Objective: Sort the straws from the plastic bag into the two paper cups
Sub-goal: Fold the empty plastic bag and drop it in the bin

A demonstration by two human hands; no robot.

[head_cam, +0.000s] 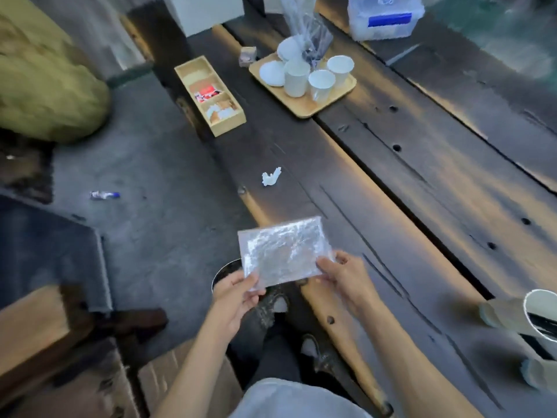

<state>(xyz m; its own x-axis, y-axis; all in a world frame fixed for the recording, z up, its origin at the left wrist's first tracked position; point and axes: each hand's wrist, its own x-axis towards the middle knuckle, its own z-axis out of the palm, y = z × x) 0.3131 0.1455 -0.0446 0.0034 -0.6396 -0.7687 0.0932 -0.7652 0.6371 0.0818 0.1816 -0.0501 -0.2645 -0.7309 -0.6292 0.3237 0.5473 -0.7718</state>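
A clear crinkled plastic bag is held flat in front of me over the near edge of the dark wooden table. My left hand pinches its lower left corner. My right hand grips its lower right edge. The bag looks flat; I cannot make out straws inside it. A paper cup with dark straws in it lies at the right edge of the view, partly cut off. More white paper cups stand on a wooden tray at the far side.
A wooden compartment box with packets sits left of the tray. A crumpled white scrap lies mid-table. A clear lidded container stands far right. A small wrapper lies on the grey floor. My knees and shoes show below the bag.
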